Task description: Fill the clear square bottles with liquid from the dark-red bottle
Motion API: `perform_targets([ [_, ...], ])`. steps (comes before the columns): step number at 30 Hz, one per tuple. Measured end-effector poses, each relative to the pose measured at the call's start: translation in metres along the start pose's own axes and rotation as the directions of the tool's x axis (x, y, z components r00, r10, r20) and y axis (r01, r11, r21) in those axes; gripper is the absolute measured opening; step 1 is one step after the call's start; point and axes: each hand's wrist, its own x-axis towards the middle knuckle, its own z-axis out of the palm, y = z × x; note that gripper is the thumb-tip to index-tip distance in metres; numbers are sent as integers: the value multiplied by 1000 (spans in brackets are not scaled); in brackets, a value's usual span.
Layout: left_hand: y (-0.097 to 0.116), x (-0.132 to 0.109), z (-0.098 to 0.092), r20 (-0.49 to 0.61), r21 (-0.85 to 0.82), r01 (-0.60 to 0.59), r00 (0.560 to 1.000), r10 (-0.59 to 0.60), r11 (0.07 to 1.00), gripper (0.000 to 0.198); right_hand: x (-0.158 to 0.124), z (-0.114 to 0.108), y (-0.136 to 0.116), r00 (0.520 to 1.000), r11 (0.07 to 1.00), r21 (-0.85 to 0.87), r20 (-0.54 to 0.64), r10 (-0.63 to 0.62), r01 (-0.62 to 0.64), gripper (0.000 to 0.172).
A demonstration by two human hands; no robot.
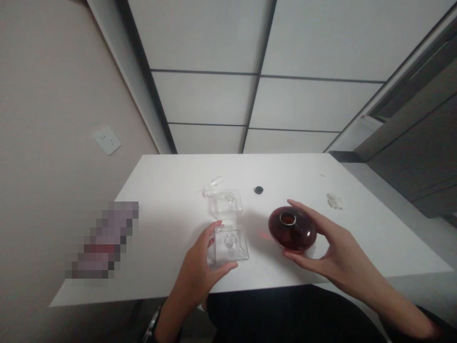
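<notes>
Right hand (pixel 333 245) gripping round red open-mouthed jar (pixel 294 237), contents unclear, left hand (pixel 195 267) holding clear square container (pixel 225 251)

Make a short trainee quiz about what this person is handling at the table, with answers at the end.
1. Which hand holds the round red bottle?
2. True or false: the small black cap is on the red bottle.
3. Fill the gap: the left hand curls around the nearer ___, square container.

Key:
1. The right hand.
2. False; it lies on the white table.
3. Clear.
</notes>
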Motion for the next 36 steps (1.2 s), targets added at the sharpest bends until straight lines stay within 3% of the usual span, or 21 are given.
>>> perform_targets([
  [5,1,0,0,5,36,2,1000,-2,999,78,-2,3,-4,996,994,-68,40,-82,84,75],
  [14,1,-1,1,19,65,-22,1000,21,998,82,-6,24,-10,996,997,4,48,-73,73,77],
  [20,-1,-2,1,19,72,-49,999,48,996,85,-10,31,-4,994,992,71,-45,-101,104,70],
  [29,-3,-4,0,33,77,-58,998,56,995,91,-4,25,-6,994,997,31,81,-78,76,70],
  [36,-2,-3,0,31,96,-107,994,104,990,101,5,14,-10,973,986,-2,165,-162,165,74],
])
